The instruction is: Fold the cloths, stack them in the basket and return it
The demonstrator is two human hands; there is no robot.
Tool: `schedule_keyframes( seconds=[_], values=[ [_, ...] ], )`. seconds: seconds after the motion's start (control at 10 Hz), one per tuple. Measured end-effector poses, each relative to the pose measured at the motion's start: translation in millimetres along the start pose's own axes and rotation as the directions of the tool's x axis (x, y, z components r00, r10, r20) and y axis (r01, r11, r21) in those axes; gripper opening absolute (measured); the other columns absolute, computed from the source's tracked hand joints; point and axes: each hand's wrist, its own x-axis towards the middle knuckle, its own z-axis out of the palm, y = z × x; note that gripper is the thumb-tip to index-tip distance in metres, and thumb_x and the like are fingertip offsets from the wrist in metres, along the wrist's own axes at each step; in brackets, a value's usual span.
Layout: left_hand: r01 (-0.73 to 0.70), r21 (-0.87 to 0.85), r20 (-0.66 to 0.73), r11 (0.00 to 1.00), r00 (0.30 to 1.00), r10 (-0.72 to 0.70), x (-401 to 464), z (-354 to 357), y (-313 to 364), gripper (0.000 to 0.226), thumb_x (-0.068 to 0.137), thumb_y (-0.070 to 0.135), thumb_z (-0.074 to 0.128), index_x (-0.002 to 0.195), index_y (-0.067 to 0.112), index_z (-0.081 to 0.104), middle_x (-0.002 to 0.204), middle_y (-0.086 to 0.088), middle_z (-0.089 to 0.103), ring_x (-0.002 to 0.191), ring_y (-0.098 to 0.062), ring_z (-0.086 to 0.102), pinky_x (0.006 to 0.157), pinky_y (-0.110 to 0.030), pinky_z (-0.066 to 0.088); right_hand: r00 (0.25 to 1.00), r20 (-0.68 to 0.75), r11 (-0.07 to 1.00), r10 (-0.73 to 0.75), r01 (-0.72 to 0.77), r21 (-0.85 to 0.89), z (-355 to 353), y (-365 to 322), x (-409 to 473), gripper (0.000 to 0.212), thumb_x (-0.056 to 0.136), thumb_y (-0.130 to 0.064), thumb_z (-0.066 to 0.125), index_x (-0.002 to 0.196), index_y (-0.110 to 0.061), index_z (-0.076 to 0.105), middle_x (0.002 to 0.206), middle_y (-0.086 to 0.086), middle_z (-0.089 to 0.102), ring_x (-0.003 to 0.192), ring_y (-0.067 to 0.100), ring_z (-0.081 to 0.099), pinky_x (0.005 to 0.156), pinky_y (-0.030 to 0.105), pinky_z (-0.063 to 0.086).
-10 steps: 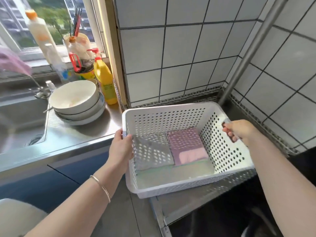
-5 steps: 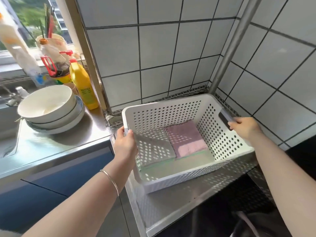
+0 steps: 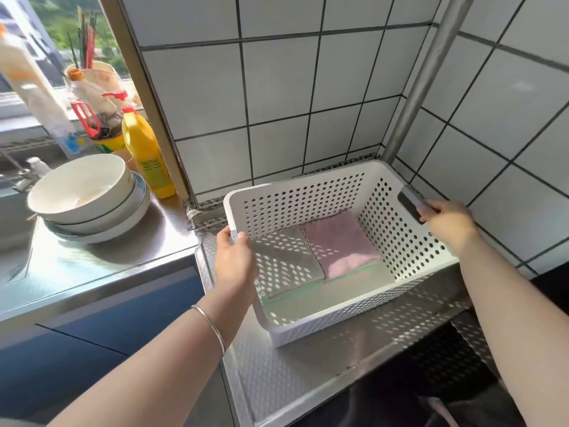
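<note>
A white perforated plastic basket (image 3: 308,195) sits on a steel shelf in the tiled corner. Inside it lie a folded grey cloth (image 3: 286,260) on the left and a folded pink cloth (image 3: 341,241) on the right, both on top of a green cloth (image 3: 332,291) spread over the bottom. My left hand (image 3: 234,260) grips the basket's left rim. My right hand (image 3: 446,220) grips the handle slot on the basket's right wall.
The steel shelf (image 3: 308,371) ends in a raised front edge. Stacked white bowls (image 3: 86,198) and a yellow bottle (image 3: 147,158) stand on the steel counter (image 3: 92,266) to the left. A metal pole (image 3: 418,78) rises just behind the basket's far right corner.
The basket has moved right and back from the counter's edge onto the steel shelf, toward the tiled corner, with both hands still holding its sides.
</note>
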Motion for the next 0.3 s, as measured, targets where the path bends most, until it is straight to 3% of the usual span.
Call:
schedule_keyframes(
  seconds=[0.1,0.2,0.3],
  values=[
    [-0.004,0.027,0.010,1.000,1.000,0.003,-2,0,3,0.032,0.094,0.020,0.035,0.125,0.021,0.044,0.088,0.005,0.036,0.052,-0.014,0.038,0.049,-0.026,0.030,1.000,0.000,0.999,0.004,-0.004,-0.038,0,-1,-3,0.031,0.094,-0.026,0.051,0.119,-0.012,0.063,0.103,0.014,0.068,0.088,0.030,0.061,0.081,0.036,0.049],
    [0.007,0.043,0.114,0.999,0.993,-0.012,1,-7,7,0.031,0.095,0.022,0.034,0.125,0.017,0.044,0.068,-0.008,0.051,0.051,-0.014,0.038,0.049,-0.026,0.032,1.000,-0.020,0.994,-0.024,0.022,-0.111,0,-4,-7,0.034,0.093,-0.028,0.052,0.119,-0.008,0.061,0.113,0.021,0.065,0.095,0.034,0.061,0.086,0.040,0.049],
    [0.028,0.182,0.216,0.983,0.974,-0.068,1,-32,12,0.048,0.095,0.043,0.038,0.138,0.022,0.035,0.116,-0.006,0.056,0.095,-0.020,0.057,0.076,-0.033,0.049,0.972,-0.205,0.991,-0.113,0.096,-0.094,-21,-24,-22,0.041,0.091,-0.029,0.054,0.125,-0.006,0.055,0.124,0.021,0.056,0.111,0.035,0.054,0.095,0.039,0.043]
  ],
)
